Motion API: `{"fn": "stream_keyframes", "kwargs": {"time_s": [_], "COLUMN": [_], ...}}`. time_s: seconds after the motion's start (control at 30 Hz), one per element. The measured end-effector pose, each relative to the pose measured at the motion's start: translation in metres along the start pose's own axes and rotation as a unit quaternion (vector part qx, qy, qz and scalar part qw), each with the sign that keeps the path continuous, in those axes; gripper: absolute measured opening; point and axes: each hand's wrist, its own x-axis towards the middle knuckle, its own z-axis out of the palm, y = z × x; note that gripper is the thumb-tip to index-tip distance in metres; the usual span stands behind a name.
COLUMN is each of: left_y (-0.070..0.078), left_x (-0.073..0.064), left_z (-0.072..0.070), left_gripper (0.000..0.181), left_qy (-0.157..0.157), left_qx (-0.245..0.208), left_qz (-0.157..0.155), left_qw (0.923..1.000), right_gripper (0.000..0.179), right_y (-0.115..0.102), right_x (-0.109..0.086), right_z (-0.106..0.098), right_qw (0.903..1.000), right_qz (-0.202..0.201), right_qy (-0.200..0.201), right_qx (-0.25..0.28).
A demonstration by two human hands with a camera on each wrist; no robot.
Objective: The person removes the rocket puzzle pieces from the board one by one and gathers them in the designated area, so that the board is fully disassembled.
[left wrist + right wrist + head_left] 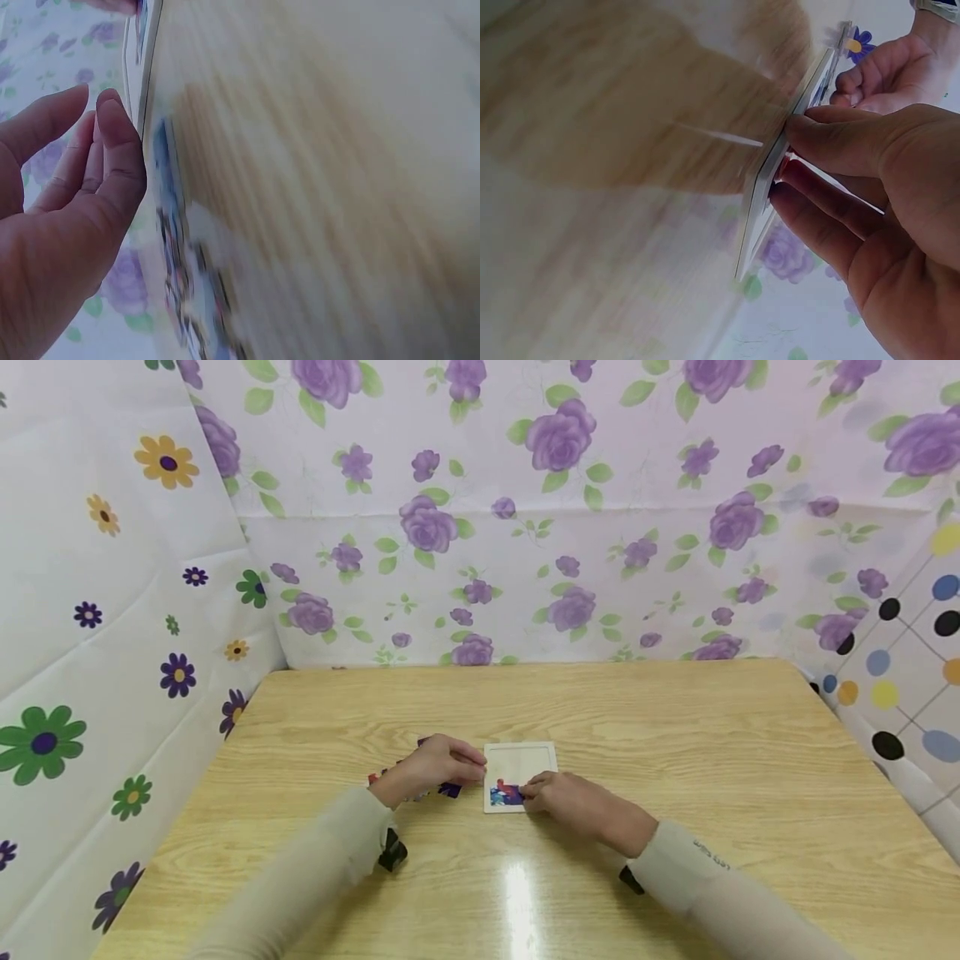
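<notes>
A square white puzzle tray [519,758] lies flat on the table, with joined colourful jigsaw pieces [504,796] along its near edge and bare board behind them. My right hand [566,800] is over the tray's near right corner, thumb and fingers pinching a jigsaw piece there; its reddish edge [786,163] shows between the digits in the right wrist view, the rest being hidden. Beside the tray's left edge is my left hand [442,762], fingers loosely bent and nothing between them in the left wrist view. Loose jigsaw pieces [450,790] lie under and around it.
The wood-grain table [660,710] meets a flowered cloth [525,568] at the back. Patterned cloths also hang at the left [135,677] and right [911,668]. Light glares off the table [519,893] in front of the tray.
</notes>
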Motion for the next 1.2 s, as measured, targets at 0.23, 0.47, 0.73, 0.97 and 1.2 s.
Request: {"fn": "stream_keyframes", "kwargs": {"time_s": [0.23,0.47,0.73,0.97,1.2], "left_y": [0.002,0.007,0.013,0.013,0.015], "left_x": [0.008,0.01,0.011,0.012,0.011], "left_z": [0.013,0.017,0.021,0.023,0.023], "left_gripper": [0.025,0.025,0.025,0.021,0.02], "left_qy": [-0.014,-0.018,-0.016,-0.003,0.008], "left_qx": [0.037,0.065,0.073,0.082,0.09], "left_qz": [0.008,0.002,-0.003,0.002,-0.004], "left_qw": [0.9992,0.9977,0.9972,0.9966,0.9959], "right_gripper": [0.026,0.026,0.024,0.024,0.023], "right_y": [0.001,0.0,-0.002,-0.003,-0.002], "right_x": [0.0,0.0,0.001,0.002,0.003], "right_z": [0.002,0.001,0.0,0.0,0.0], "right_qw": [0.9999,1.0,0.9999,0.9998,0.9999], "right_qz": [-0.008,0.0,0.0,0.015,0.009], "right_qy": [0.006,-0.003,-0.001,-0.007,-0.004], "right_qx": [-0.006,-0.006,-0.011,0.007,0.008]}}
